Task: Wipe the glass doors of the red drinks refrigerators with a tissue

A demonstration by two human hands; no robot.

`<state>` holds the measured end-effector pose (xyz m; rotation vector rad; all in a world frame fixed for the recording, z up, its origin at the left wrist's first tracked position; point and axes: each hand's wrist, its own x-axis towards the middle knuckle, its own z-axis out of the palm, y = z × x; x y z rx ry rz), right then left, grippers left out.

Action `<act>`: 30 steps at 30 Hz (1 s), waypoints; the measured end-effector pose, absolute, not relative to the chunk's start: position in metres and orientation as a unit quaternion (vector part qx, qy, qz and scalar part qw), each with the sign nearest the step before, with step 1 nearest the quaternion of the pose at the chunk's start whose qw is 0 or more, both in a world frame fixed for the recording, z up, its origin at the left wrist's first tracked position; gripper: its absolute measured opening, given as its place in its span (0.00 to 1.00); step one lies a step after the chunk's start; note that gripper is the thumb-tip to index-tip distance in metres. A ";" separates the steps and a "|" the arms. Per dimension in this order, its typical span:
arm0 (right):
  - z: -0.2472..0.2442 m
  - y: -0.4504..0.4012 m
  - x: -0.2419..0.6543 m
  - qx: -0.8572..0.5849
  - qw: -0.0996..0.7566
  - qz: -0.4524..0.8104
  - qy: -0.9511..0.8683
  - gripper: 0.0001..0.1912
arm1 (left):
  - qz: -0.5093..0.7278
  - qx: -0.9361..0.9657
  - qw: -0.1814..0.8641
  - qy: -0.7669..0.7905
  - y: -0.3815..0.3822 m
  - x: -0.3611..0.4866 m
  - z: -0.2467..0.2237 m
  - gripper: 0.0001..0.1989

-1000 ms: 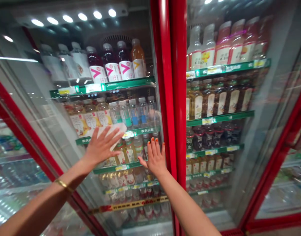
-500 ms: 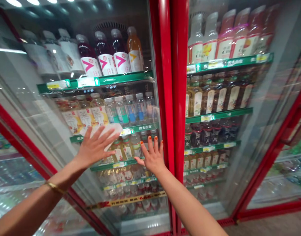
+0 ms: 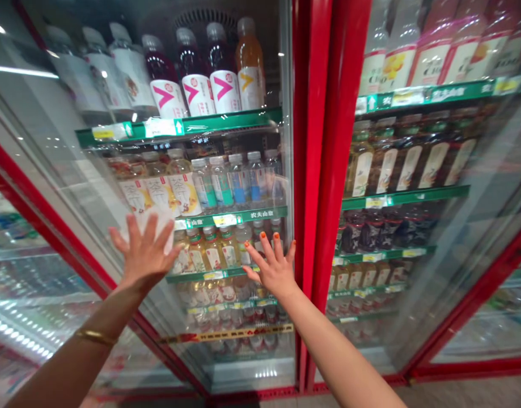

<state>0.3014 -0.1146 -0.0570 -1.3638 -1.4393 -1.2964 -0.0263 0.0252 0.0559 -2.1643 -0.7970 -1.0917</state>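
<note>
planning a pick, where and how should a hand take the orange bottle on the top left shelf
Take the orange bottle by the neck, probably from the front: it stands upright and narrows toward its cap, while lower down a dark bottle crowds its left side. The glass door is in between.

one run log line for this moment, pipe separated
left hand: spread over white sheet at glass door | right hand: spread at door, no sheet showing | behind door: bottles on green-edged shelves
</note>
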 end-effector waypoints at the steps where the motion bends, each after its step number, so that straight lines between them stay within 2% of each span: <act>1: -0.054 -0.117 0.298 -0.539 0.379 -0.506 -0.557 0.50 | -0.432 -0.793 0.286 -0.321 0.025 -0.020 0.063 0.39; 4: -0.044 -0.122 0.282 -0.556 0.400 -0.492 -0.537 0.57 | -0.468 -0.772 0.273 -0.333 0.010 0.023 0.051 0.43; 7: -0.032 -0.118 0.261 -0.558 0.417 -0.490 -0.524 0.60 | -0.399 -0.836 0.281 -0.251 -0.004 0.047 0.001 0.32; 10: -0.025 -0.104 0.241 -0.557 0.410 -0.491 -0.529 0.59 | -0.387 -0.846 0.293 -0.221 0.001 0.018 -0.034 0.22; 14: -0.027 -0.083 0.225 -0.557 0.387 -0.500 -0.538 0.53 | -0.472 -0.784 0.305 -0.265 0.025 -0.029 -0.011 0.32; 17: -0.031 -0.075 0.223 -0.556 0.382 -0.520 -0.524 0.49 | -0.501 -0.755 0.299 -0.298 0.029 -0.015 0.008 0.39; 21: -0.033 -0.074 0.226 -0.549 0.379 -0.537 -0.516 0.49 | -0.461 -0.788 0.286 -0.290 0.021 0.008 -0.020 0.39; 25: -0.032 -0.074 0.227 -0.549 0.374 -0.546 -0.511 0.50 | -0.482 -0.773 0.261 -0.320 0.022 -0.025 -0.040 0.46; 30: -0.032 -0.073 0.225 -0.551 0.373 -0.547 -0.508 0.49 | -0.560 -0.686 0.202 -0.420 0.024 -0.024 0.019 0.47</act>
